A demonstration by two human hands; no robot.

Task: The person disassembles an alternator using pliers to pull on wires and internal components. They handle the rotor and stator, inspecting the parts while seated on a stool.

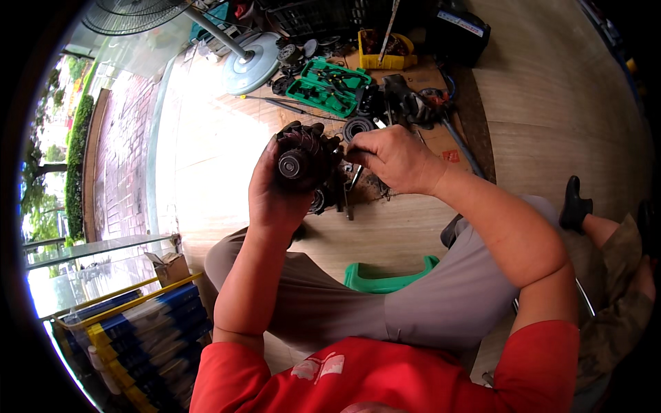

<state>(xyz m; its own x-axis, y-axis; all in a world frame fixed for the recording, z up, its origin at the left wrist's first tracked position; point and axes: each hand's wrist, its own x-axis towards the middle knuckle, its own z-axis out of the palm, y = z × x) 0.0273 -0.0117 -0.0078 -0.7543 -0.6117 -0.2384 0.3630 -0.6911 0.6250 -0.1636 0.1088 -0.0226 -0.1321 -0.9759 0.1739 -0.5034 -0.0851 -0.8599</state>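
Observation:
My left hand (275,204) is closed round a dark, round motor part (292,164), lifted in front of me. A ringed metal end faces up at me, and reddish windings show behind it. Close against its right side, my right hand (401,162) has thumb and fingers pinched together. What lies between those fingertips is too small and dark to make out. Below and beyond the hands, a ring-shaped pulley (357,129) lies among dark parts and tools on the floor.
An open green tool case (332,87) lies ahead, near a yellow container (387,54) and a black battery-like box (457,34). A fan base (252,63) stands far left. Stacked blue-and-yellow boxes (148,344) are at near left. A green stool (392,277) sits between my legs. Another person's leg (597,230) is at right.

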